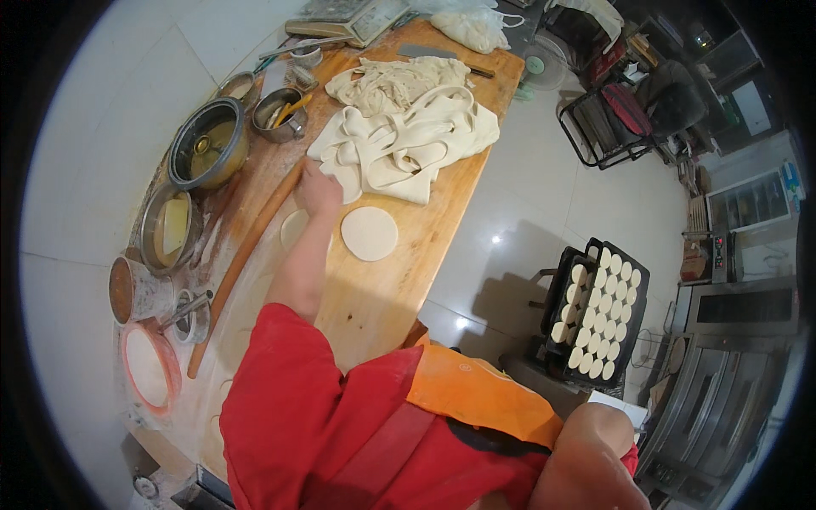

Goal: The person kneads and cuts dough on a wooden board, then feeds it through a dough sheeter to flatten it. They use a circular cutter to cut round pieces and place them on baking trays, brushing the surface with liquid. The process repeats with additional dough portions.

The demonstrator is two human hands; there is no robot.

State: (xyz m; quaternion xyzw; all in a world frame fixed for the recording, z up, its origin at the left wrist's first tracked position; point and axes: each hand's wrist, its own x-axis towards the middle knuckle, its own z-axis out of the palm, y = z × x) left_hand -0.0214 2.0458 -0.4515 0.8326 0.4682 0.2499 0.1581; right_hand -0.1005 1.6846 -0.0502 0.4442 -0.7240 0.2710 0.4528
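Note:
My left hand [320, 191] reaches over the wooden table [408, 248], fingers curled down beside the upper end of a long wooden rolling pin [248, 248] and the near edge of a dough sheet. I cannot tell whether it grips either one. Just beyond it lies a heap of cut-out dough scraps [408, 140], full of round holes, with a rougher dough mass [389, 86] behind. A flat dough round [370, 233] rests right of my wrist; another dough round [294, 228] is partly covered by my forearm. My right arm [593, 446] is bent at lower right, its hand out of view.
Along the wall stand a pot of liquid [210, 150], a metal bowl [153, 245], a metal cup [280, 118] and a pink-rimmed container [153, 370]. A knife [437, 52] lies at the far end. Black baking trays [637, 287] hold several dough rounds, near an oven [701, 395].

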